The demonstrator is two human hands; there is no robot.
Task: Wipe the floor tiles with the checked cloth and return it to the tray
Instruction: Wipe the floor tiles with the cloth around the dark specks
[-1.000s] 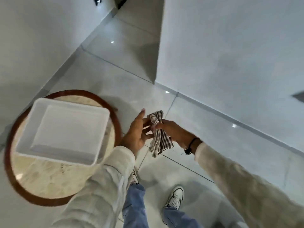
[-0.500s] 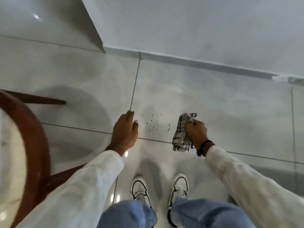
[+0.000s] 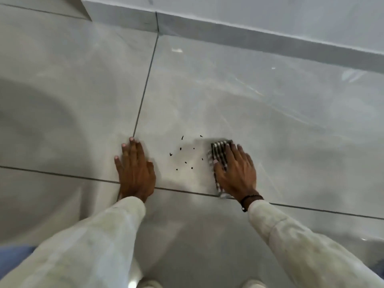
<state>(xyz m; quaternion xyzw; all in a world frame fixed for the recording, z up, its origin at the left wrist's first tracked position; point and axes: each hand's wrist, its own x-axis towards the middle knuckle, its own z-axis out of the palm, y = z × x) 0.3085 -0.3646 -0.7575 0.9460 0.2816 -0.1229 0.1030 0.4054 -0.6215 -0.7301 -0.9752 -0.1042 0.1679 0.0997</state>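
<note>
The folded checked cloth lies flat on a glossy grey floor tile. My right hand presses down on it, palm over most of the cloth, fingers spread. Only the cloth's far end and left edge show. Just left of the cloth lie several small dark specks scattered on the tile. My left hand rests flat on the floor beyond the specks, fingers apart, holding nothing. The tray is out of view.
A white wall base runs across the top, with a corner at the upper left. Dark grout lines cross the floor under both hands. My shoe tips show at the bottom edge.
I have dropped down close to the floor. My right hand brought the cloth from the air onto the tile, and my left hand went flat on the floor. The round table left the view.
</note>
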